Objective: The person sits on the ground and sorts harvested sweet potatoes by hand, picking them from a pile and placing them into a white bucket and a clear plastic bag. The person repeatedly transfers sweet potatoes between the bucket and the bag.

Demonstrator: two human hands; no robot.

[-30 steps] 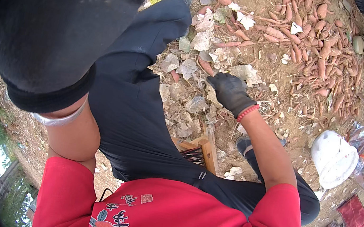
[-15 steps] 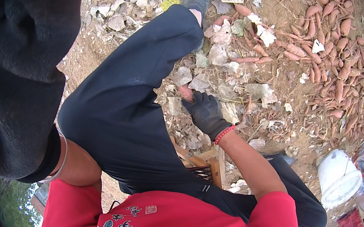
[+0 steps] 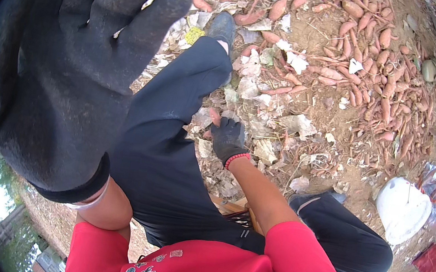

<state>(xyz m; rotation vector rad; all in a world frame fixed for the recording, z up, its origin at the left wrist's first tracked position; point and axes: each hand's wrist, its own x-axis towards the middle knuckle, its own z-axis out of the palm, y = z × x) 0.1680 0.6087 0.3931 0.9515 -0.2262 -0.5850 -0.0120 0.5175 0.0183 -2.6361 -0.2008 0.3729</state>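
Your gloved left hand (image 3: 76,72) is spread wide in the foreground at ten o'clock. Near centre, your gloved right hand (image 3: 229,138) grips a reddish sweet potato (image 3: 214,116), poking out toward eleven o'clock; a sweet-potato pile (image 3: 390,87) lies at two o'clock.

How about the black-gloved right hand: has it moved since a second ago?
Yes: the black-gloved right hand has moved left, farther from the broad, pale, dry leaf.
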